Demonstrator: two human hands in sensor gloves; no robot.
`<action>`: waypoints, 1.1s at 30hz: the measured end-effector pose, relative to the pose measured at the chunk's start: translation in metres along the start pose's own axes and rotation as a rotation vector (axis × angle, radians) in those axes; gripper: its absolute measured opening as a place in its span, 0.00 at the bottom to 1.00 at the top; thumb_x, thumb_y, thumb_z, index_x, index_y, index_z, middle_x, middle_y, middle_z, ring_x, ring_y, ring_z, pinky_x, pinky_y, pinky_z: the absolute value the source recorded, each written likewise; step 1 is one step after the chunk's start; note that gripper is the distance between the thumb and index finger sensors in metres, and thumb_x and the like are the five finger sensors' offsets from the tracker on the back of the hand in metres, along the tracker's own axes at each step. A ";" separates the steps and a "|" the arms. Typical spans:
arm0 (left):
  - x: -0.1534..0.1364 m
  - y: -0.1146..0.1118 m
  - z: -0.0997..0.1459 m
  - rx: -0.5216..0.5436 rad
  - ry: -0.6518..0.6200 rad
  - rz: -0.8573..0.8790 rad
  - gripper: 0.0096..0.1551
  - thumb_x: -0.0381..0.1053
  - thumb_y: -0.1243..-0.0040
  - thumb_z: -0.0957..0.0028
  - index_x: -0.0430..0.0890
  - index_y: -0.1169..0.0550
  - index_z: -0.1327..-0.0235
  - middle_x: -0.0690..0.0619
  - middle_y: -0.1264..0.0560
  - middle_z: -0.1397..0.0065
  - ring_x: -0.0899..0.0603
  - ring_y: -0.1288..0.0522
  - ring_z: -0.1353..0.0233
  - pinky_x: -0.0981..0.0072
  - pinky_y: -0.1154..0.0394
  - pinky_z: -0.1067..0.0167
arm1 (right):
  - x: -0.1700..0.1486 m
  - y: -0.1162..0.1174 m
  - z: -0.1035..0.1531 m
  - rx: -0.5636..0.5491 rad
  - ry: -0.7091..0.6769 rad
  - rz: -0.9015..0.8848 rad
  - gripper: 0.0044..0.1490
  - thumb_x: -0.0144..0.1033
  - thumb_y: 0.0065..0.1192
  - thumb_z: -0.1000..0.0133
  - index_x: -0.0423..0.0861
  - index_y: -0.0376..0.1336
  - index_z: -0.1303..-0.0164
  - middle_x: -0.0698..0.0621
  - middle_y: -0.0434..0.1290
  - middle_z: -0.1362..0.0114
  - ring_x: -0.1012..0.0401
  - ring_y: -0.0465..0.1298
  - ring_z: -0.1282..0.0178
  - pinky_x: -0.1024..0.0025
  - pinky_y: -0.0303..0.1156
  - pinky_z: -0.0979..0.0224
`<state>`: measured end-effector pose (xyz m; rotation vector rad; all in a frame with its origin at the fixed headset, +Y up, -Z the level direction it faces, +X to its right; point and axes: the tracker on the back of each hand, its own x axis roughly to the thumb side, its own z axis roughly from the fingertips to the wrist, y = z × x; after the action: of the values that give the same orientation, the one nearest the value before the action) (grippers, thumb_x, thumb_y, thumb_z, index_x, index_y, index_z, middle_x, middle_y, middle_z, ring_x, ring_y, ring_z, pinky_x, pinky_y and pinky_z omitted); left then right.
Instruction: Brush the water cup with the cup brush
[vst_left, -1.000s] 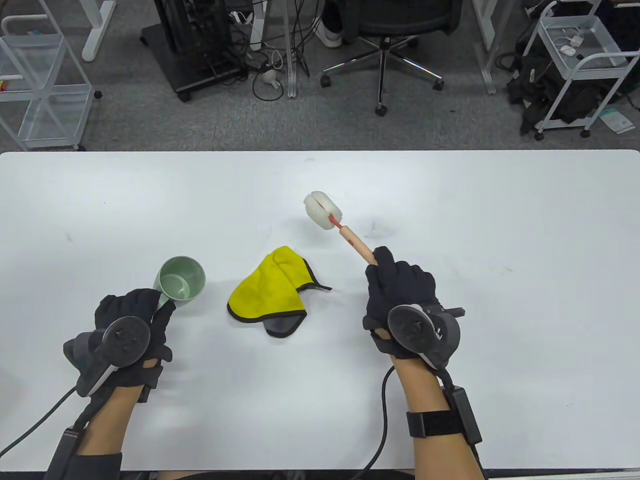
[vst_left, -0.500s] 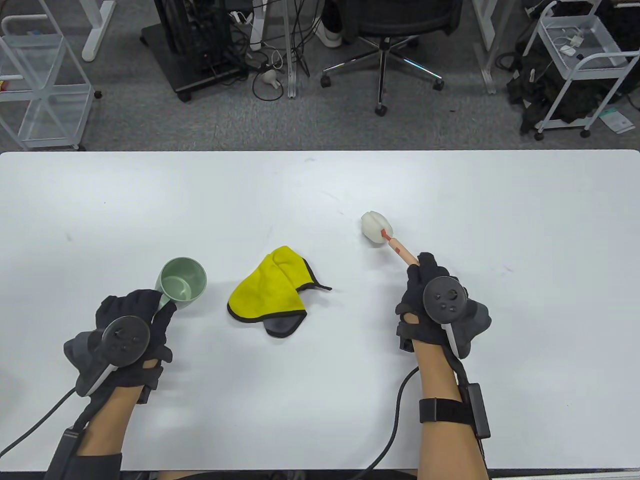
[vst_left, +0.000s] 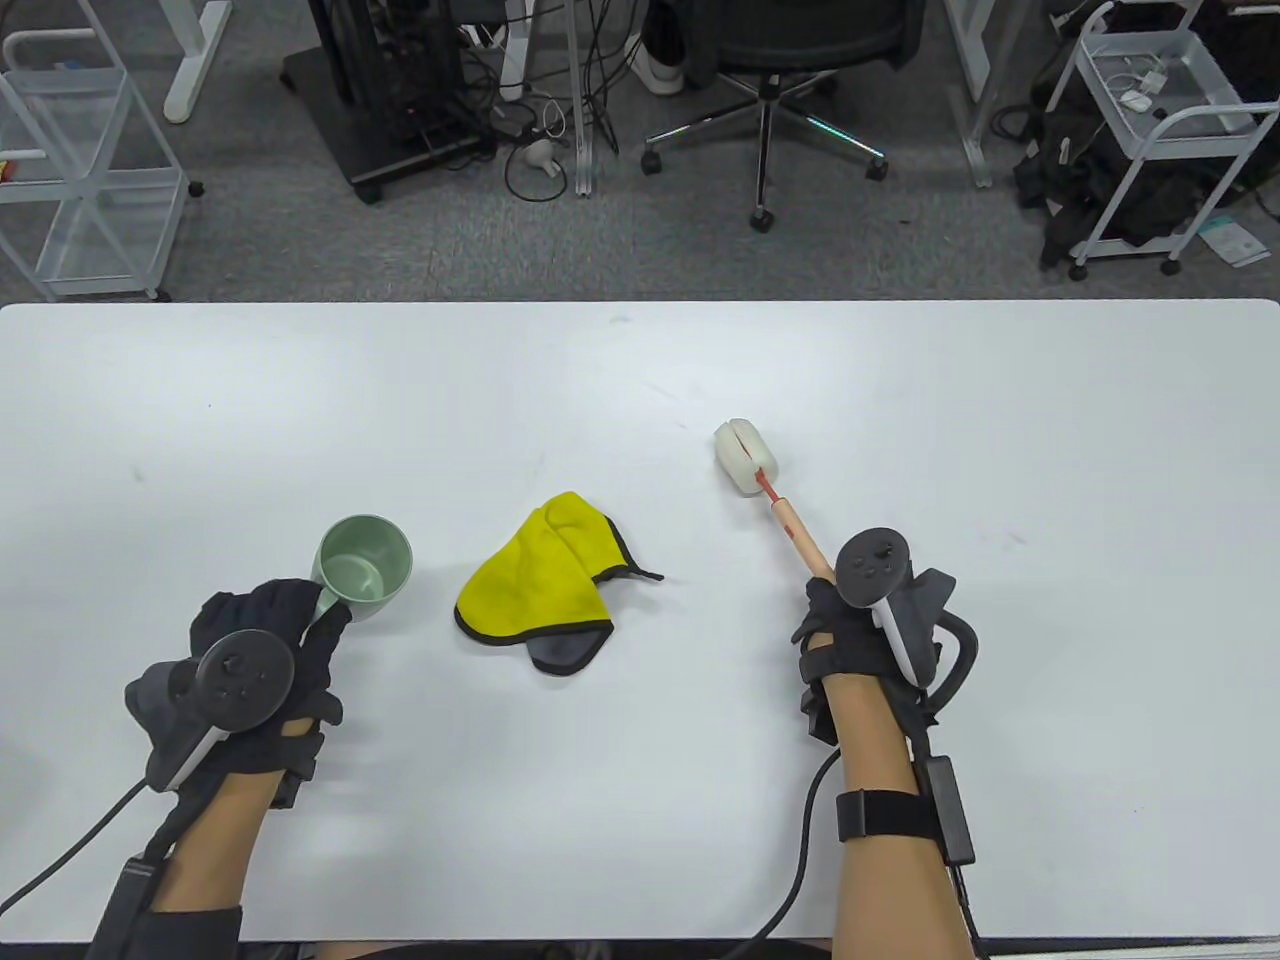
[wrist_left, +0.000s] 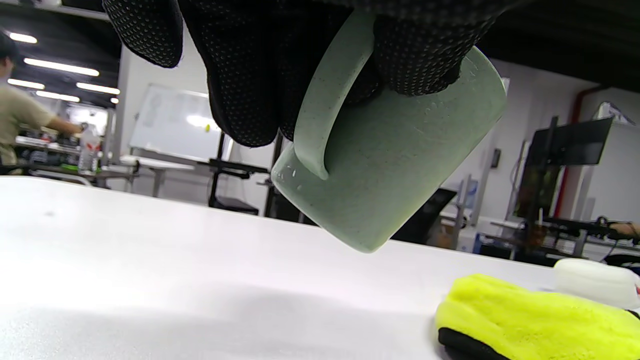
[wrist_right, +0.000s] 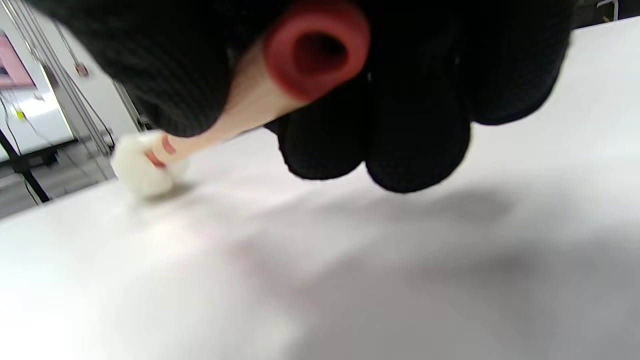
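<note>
A pale green water cup (vst_left: 362, 563) is held by its handle in my left hand (vst_left: 262, 640), tilted and lifted off the table, as the left wrist view shows (wrist_left: 395, 165). My right hand (vst_left: 850, 630) grips the pink handle of the cup brush (vst_left: 795, 530); its white sponge head (vst_left: 745, 458) touches the table at mid-right. In the right wrist view the handle's red end (wrist_right: 315, 47) sticks out between my gloved fingers (wrist_right: 415, 140) and the sponge (wrist_right: 142, 167) rests on the table.
A yellow cloth with black trim (vst_left: 545, 580) lies on the white table (vst_left: 640, 380) between my hands; it also shows in the left wrist view (wrist_left: 530, 320). Beyond the far edge stand an office chair (vst_left: 770, 90) and wire carts (vst_left: 1150, 130).
My right hand has moved right and down toward the table with the brush; the sponge head went from raised mid-table to resting on the table. The left hand and cup have barely moved.
</note>
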<state>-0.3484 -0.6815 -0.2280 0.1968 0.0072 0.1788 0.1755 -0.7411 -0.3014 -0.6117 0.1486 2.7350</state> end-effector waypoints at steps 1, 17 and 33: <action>0.000 0.000 0.000 -0.004 0.000 0.002 0.23 0.64 0.43 0.34 0.51 0.24 0.37 0.58 0.25 0.26 0.43 0.22 0.27 0.39 0.39 0.19 | 0.001 0.003 -0.001 0.035 0.005 0.029 0.30 0.48 0.71 0.50 0.44 0.70 0.42 0.44 0.82 0.48 0.43 0.83 0.51 0.34 0.72 0.39; 0.001 0.000 -0.001 -0.022 -0.008 0.010 0.23 0.64 0.43 0.34 0.51 0.24 0.36 0.57 0.24 0.26 0.43 0.22 0.26 0.39 0.40 0.19 | 0.016 0.027 -0.002 0.163 0.007 0.296 0.30 0.50 0.73 0.51 0.47 0.70 0.43 0.45 0.80 0.46 0.42 0.81 0.48 0.34 0.71 0.38; 0.001 -0.005 -0.001 -0.032 0.012 0.024 0.23 0.64 0.43 0.34 0.51 0.24 0.36 0.57 0.24 0.26 0.43 0.22 0.27 0.39 0.39 0.19 | 0.027 0.000 0.013 0.034 -0.056 0.200 0.47 0.57 0.65 0.48 0.44 0.54 0.26 0.37 0.64 0.24 0.34 0.69 0.31 0.27 0.60 0.32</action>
<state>-0.3469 -0.6865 -0.2300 0.1643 0.0142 0.2035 0.1471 -0.7308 -0.3013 -0.5366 0.2548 2.9323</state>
